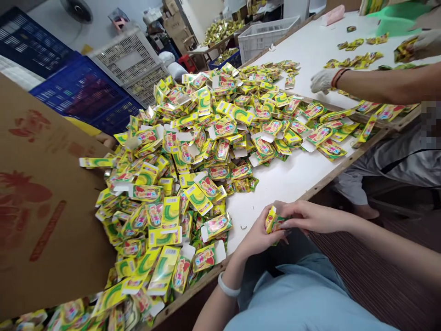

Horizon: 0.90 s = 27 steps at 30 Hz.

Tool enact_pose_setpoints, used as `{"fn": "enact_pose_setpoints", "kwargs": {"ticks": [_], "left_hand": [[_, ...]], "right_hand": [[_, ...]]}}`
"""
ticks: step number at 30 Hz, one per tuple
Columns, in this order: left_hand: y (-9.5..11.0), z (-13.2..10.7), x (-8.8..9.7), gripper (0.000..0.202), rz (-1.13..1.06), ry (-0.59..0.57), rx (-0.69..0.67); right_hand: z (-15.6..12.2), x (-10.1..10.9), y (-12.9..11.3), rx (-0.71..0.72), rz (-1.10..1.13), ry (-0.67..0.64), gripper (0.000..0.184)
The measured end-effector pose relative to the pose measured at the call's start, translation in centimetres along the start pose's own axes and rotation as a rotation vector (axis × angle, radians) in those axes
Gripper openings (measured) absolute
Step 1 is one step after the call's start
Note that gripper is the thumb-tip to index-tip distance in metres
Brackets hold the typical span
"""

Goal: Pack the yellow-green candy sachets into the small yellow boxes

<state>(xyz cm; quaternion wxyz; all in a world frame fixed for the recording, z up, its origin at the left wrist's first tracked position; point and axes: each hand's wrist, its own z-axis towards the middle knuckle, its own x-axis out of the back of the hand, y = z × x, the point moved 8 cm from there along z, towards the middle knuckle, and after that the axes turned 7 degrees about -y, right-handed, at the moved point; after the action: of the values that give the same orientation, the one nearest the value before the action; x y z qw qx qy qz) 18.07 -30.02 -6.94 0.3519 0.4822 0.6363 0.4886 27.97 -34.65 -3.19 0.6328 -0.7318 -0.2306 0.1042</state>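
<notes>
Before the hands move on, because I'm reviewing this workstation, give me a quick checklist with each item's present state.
1. Left hand holding the small yellow box: ok.
2. Right hand at the same box: ok, fingers at it; exact grip partly hidden.
3. Box fully closed: cannot tell, the fingers cover much of it.
4. Bare white tabletop beyond the hands: ok, some shows beside the pile of boxes.
5. Pile kept off the wooden edge: not ok, boxes reach it toward the lower left.
6. Co-worker's gloved hand apart from both hands: ok.
</notes>
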Motion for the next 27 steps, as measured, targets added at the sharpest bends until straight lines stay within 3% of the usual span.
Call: {"fn": "enact_pose_setpoints", "kwargs": {"ticks": [2, 4, 7, 9, 10, 12, 16, 18, 22, 27], "left_hand": [[0.6, 0.9, 0.6, 0.078, 0.118, 0.034, -0.078], [1.3, 1.7, 2.7, 0.071, 0.367, 0.162, -0.151], [1.5, 2.2, 7.2, 0.053, 0.868, 0.457, -0.123], [0.6, 2.5, 9.5, 0.055, 1.086, 0.556, -0.012], [0.0, 2.6, 10.2, 0.057, 1.149, 0.573, 0.032], [-0.8, 2.7, 10.9, 0.056, 1.209, 0.592, 0.057], [-0.8, 2.1, 10.8, 0.045, 1.227, 0.650, 0.028], [-0.7, 1.9, 10.7, 0.040, 1.173, 0.655, 0.020], [-0.5, 1.3, 11.5, 0.035, 0.897, 0.684, -0.023], [-0.3, -0.5, 13.6, 0.028, 0.671, 0.786, -0.040]], "right_hand": [[-0.9, 3.0, 0.0, 0.069, -0.151, 0.229, 0.040], [-2.7, 7.8, 0.4, 0.052, -0.317, 0.505, 0.036], [-6.5, 15.8, 1.8, -0.221, -0.602, 0.958, 0.027], [-7.0, 18.4, 2.3, -0.441, -0.808, 1.066, 0.030], [-6.1, 18.5, 2.5, -0.516, -0.894, 1.039, 0.032], [-2.4, 16.7, 2.9, -0.552, -1.006, 0.884, 0.034], [7.3, 8.4, 2.6, -0.236, -1.076, 0.519, 0.034], [10.4, 5.9, 2.6, -0.125, -1.077, 0.437, 0.031], [12.1, 6.0, 2.9, -0.048, -1.028, 0.434, 0.023], [8.9, 7.8, 2.5, 0.044, -0.907, 0.513, 0.020]]}}
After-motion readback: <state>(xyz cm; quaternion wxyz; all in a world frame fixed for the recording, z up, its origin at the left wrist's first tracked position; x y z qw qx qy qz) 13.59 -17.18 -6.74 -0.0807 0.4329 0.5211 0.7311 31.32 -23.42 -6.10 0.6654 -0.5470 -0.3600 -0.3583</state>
